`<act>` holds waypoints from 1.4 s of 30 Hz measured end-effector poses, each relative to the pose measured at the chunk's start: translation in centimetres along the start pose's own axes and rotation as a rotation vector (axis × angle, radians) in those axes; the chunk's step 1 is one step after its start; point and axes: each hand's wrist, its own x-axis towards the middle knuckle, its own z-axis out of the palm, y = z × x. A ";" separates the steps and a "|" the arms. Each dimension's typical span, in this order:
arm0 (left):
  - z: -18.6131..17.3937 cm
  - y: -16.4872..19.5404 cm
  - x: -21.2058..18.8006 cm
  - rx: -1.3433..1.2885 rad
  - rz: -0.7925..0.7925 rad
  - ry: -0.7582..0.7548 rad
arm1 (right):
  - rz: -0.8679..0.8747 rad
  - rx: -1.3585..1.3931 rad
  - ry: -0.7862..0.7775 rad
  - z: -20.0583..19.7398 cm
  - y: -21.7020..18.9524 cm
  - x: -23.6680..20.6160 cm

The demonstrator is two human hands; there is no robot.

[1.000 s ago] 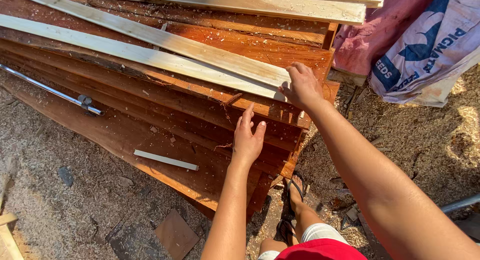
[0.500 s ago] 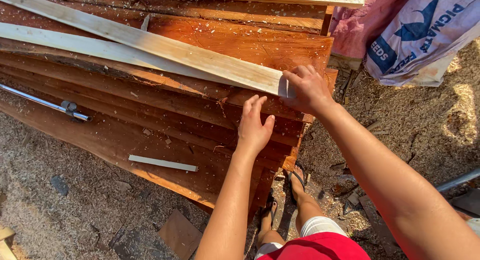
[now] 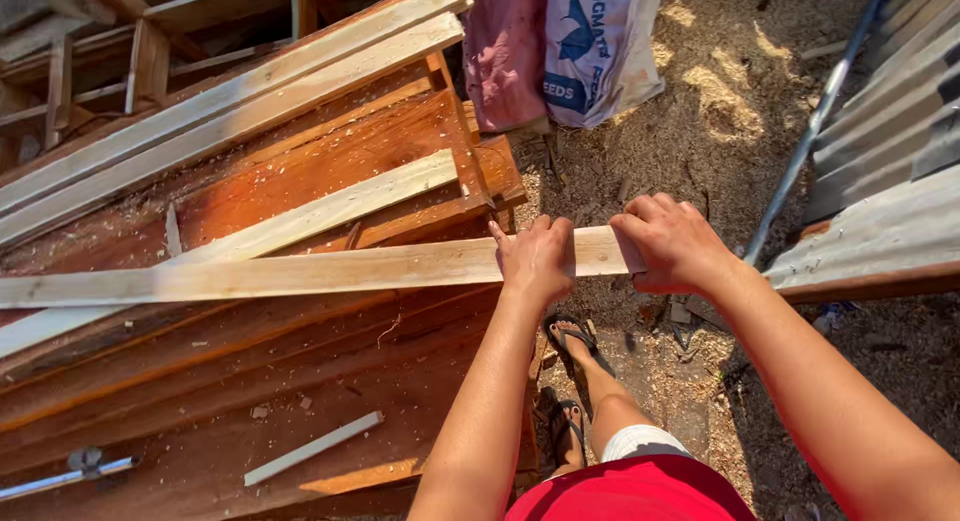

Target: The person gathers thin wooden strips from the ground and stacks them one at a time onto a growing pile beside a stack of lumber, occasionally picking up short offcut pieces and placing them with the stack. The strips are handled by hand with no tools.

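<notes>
A long pale plank (image 3: 300, 273) lies nearly level across a stack of reddish-brown boards (image 3: 300, 381), its right end sticking out past the stack's edge. The person's left hand (image 3: 535, 261) is closed over the plank near that end, fingers curled over its top edge. The right hand (image 3: 675, 243) grips the very end of the plank, fingers wrapped around it. More pale planks (image 3: 230, 106) lie slanting higher on the stack. A thin pale strip (image 3: 312, 448) rests on the lower boards. Beyond the stack stand a white sack (image 3: 600, 41) and a pink sack (image 3: 505, 51) on sawdust-covered ground (image 3: 720, 101). Corrugated metal sheets (image 3: 880, 171) lie at right
</notes>
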 end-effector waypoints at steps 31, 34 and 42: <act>29.0 71.1 -13.9 0.003 0.952 -0.553 | 1.632 0.748 1.569 7.6 30.3 -69.3; 30.4 76.7 -14.1 -0.009 0.974 -0.528 | 1.392 1.737 1.793 7.7 35.4 -70.7; 34.5 88.4 -9.5 -0.043 1.007 -0.459 | 1.441 1.491 1.692 6.8 47.6 -72.7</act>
